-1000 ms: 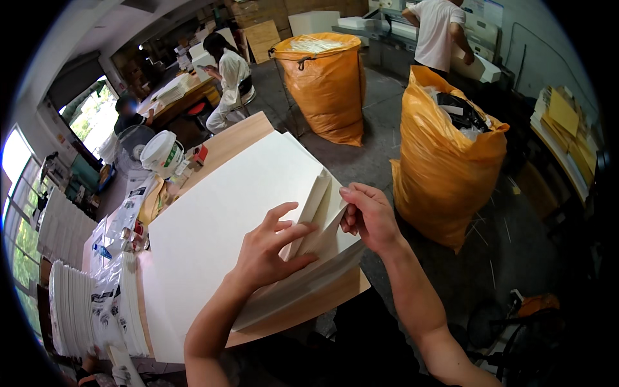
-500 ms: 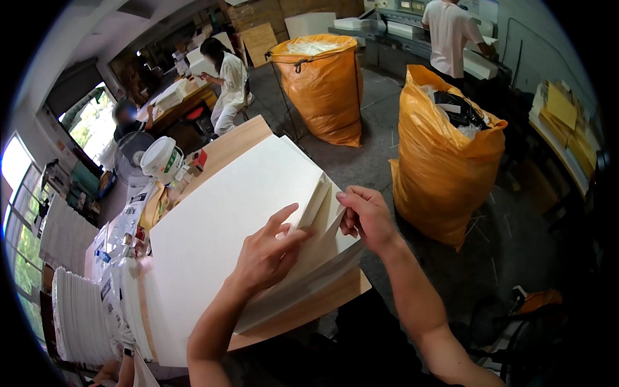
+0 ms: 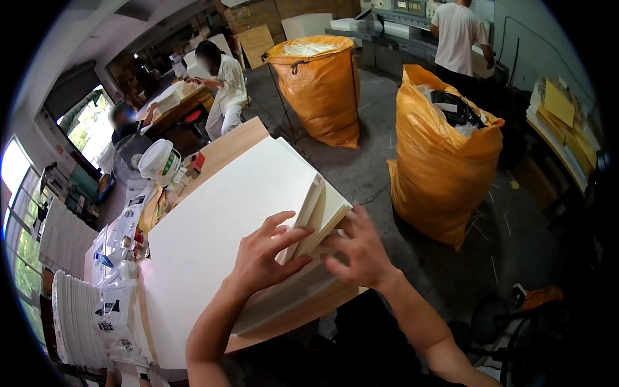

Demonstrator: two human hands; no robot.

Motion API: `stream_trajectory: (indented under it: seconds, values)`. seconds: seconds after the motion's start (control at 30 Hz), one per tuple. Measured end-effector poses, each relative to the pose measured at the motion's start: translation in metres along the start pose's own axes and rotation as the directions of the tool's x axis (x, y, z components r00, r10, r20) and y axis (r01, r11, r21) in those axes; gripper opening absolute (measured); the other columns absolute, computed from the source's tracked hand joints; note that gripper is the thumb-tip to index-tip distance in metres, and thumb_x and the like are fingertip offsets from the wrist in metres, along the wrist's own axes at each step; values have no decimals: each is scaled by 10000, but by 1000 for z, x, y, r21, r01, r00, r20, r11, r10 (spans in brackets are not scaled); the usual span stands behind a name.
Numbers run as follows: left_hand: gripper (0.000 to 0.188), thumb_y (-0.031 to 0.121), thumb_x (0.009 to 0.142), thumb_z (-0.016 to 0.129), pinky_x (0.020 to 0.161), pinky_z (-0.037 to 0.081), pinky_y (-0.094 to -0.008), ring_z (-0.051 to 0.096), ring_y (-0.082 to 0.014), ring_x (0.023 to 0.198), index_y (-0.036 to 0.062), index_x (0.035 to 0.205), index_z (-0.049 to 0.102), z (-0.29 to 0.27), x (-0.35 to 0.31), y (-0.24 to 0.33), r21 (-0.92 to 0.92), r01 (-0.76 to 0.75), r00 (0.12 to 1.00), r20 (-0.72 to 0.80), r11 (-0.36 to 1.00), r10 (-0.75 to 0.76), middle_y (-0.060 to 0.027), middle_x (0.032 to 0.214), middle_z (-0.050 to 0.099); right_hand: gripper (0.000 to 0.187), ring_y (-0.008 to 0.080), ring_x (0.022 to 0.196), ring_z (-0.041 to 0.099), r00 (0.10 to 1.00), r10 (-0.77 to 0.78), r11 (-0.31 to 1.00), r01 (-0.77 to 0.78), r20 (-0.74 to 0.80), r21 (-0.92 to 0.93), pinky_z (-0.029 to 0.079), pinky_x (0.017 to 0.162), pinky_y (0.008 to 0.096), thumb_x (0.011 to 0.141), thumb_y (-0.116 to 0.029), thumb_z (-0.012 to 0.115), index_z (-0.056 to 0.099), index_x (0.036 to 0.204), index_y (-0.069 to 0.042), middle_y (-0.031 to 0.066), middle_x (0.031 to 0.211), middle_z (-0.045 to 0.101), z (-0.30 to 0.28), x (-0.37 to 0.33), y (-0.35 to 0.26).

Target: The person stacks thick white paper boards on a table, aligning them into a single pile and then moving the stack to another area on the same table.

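Paper stack [image 3: 320, 209] stands tilted between left hand [image 3: 261, 255] and right hand [image 3: 358, 248] fingers.

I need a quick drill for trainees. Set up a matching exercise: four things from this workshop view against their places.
1. Folded white card sheets
2. White plastic bucket
3. Open orange sack
4. Stack of white paper

a. Far left of the table
b. Floor, right of the table
c. Between the left hand and right hand
d. Near left table edge

Pairs: 1-c, 2-a, 3-b, 4-d
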State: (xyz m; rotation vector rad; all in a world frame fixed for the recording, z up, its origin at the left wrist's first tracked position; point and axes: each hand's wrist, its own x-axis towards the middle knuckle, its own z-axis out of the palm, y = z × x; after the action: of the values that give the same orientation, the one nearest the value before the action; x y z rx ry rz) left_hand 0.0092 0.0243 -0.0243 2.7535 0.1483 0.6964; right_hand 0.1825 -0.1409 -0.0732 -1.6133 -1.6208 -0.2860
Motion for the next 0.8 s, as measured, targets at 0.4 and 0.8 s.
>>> stream_trajectory:
  seconds: [0.4, 0.8]
  values:
    - [748, 272, 743, 828, 742, 610, -382, 719, -281, 934, 249, 1450, 583, 23, 0, 7, 365, -115, 993, 66, 924, 98, -162, 1456, 551, 377, 344, 1424, 420, 920, 111, 956, -202, 375, 212, 68, 1242, 597, 856, -309, 643, 749, 1133, -76, 196, 1320, 625, 7, -5, 6]
    - [741, 282, 767, 822, 842, 584, -401, 694, -286, 1015, 105, 1437, 562, 27, 7, 5, 289, -37, 999, 5, 957, 37, -123, 1354, 639, 353, 350, 778, 666, 798, 515, 856, -500, 313, -136, 518, 707, 446, 964, -325, 690, 588, 835, -12, 154, 789, 669, -28, -8, 50]
